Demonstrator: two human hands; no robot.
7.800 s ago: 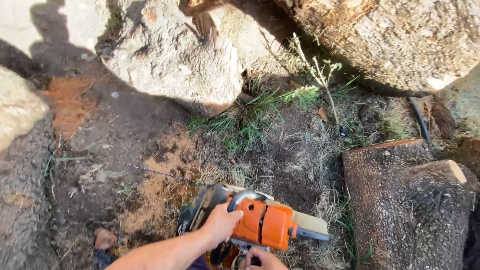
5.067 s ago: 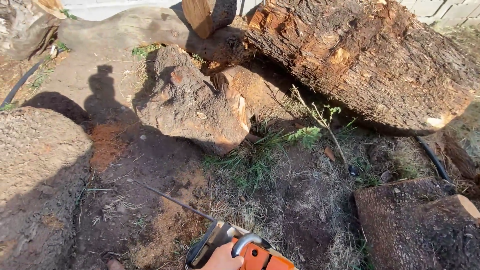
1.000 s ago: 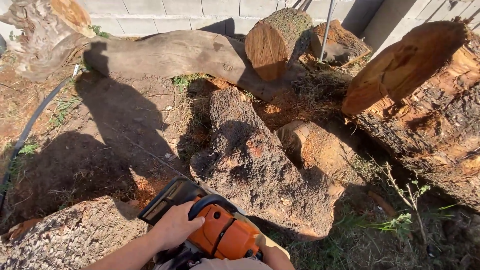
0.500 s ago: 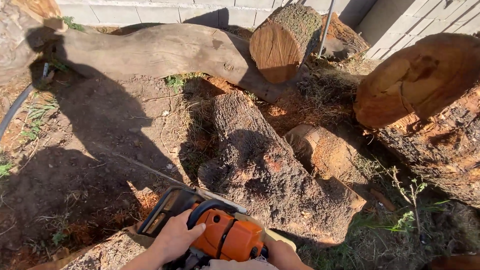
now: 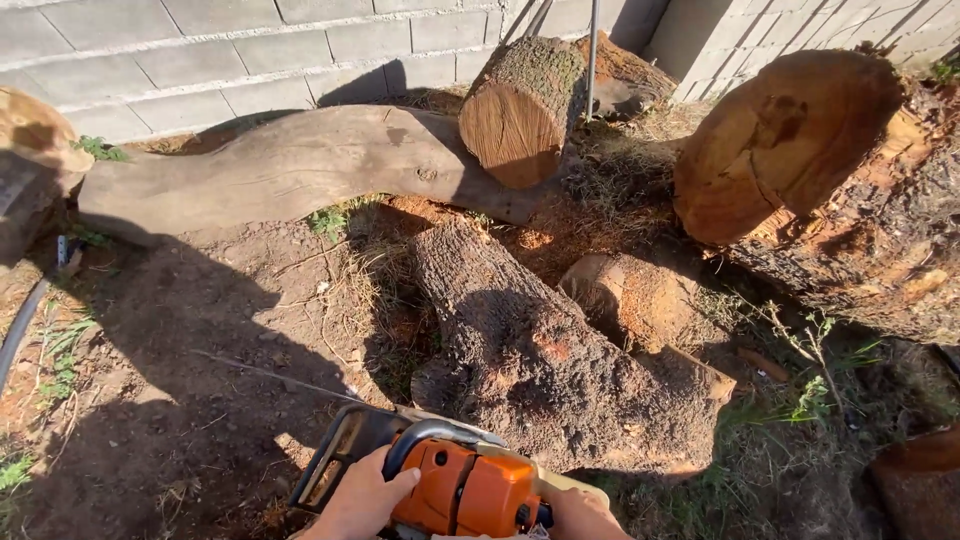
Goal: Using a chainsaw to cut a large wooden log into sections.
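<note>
Between both grips, orange chainsaw [image 5: 470, 487]

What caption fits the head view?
Both hands, left hand and right hand, grip an orange chainsaw before a bark-covered log.

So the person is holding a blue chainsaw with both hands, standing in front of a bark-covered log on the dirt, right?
Not quite: the chainsaw is orange, not blue, as the head view shows. The rest holds: the left hand grips its front handle, the right hand is at its rear, and a bark-covered log lies on the dirt just ahead.
</note>
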